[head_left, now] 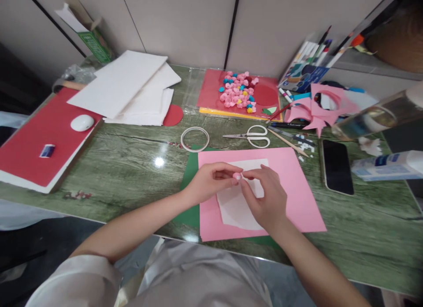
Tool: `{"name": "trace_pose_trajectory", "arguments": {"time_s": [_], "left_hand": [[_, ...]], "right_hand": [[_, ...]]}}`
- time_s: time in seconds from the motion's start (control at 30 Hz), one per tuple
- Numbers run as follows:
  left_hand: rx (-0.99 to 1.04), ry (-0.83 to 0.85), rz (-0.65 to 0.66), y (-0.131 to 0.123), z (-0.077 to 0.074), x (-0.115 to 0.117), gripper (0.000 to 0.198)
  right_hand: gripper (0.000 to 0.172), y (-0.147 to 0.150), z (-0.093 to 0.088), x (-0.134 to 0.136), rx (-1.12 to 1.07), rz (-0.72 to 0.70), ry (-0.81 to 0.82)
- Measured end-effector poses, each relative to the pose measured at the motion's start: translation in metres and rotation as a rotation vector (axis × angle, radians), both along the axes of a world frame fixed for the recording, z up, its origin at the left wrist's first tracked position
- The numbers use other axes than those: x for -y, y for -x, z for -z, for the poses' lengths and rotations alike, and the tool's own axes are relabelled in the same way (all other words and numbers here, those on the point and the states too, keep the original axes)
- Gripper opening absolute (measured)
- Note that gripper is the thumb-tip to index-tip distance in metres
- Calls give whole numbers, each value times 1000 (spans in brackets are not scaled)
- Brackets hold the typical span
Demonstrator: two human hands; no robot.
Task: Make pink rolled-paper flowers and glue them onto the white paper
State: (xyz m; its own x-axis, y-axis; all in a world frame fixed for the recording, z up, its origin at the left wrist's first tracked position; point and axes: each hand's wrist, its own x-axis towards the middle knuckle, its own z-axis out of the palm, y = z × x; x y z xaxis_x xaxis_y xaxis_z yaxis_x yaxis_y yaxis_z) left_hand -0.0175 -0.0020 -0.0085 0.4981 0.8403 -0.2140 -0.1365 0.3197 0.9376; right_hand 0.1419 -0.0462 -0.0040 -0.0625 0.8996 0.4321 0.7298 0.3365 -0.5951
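Between my two hands is a small pink paper piece [237, 176] with a whitish spot, too small to make out in detail. My left hand [211, 181] pinches it from the left with thumb and fingertips. From the other side, the thumb and forefinger of my right hand [267, 196] close on its edge. Both hands are just above a white paper sheet [239, 212], which lies on larger pink paper [302, 205]. Green paper [189, 210] sticks out beneath. Beyond the hands lie white-handled scissors [251, 136] and a roll of tape [194, 139].
Farther back, small pink, blue and yellow paper pieces [239, 93] sit on a red sheet [208, 88]. A phone [337, 166], a white bottle [388, 166] and cut pink paper [320, 104] are on the right. Left are white papers [122, 84] and a mouse [82, 122].
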Motion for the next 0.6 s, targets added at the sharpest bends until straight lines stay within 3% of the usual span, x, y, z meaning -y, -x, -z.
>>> {"name": "trace_pose_trajectory", "arguments": {"time_s": [0.17, 0.6], "left_hand": [[-41, -27, -34, 0, 0, -1, 30], [-153, -55, -80, 0, 1, 1, 27]], "right_hand": [[15, -3, 5, -2, 139, 1, -75], [15, -8, 7, -5, 170, -51, -78]]}}
